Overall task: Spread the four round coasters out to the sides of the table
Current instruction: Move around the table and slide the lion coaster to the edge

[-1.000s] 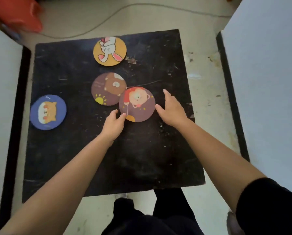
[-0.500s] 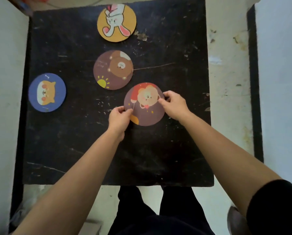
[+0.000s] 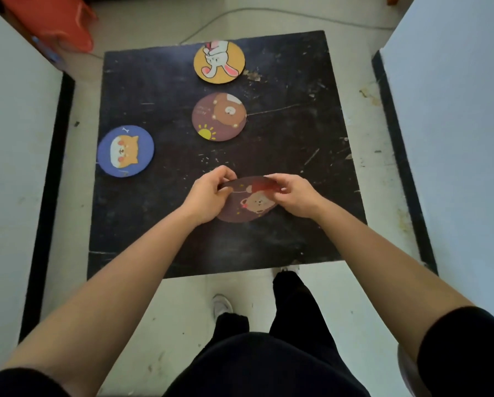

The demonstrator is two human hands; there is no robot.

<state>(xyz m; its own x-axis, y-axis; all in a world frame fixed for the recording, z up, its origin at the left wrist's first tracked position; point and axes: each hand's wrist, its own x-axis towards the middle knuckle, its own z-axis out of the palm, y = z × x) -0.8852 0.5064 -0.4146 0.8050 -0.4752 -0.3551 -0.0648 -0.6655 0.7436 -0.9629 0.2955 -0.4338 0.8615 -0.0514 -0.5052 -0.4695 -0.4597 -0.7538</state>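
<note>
Presently the maroon bear-with-balloon coaster (image 3: 248, 200) is pinched at its far edge by both hands, left hand (image 3: 208, 193) and right hand (image 3: 293, 196), and tilted clear of the black counter (image 3: 297, 138), nearer than the brown bear coaster (image 3: 219, 117), presumably for carrying toward a side.

Left hand (image 3: 208, 193) and right hand (image 3: 294, 196) pinch closed, forearms converging.
</note>
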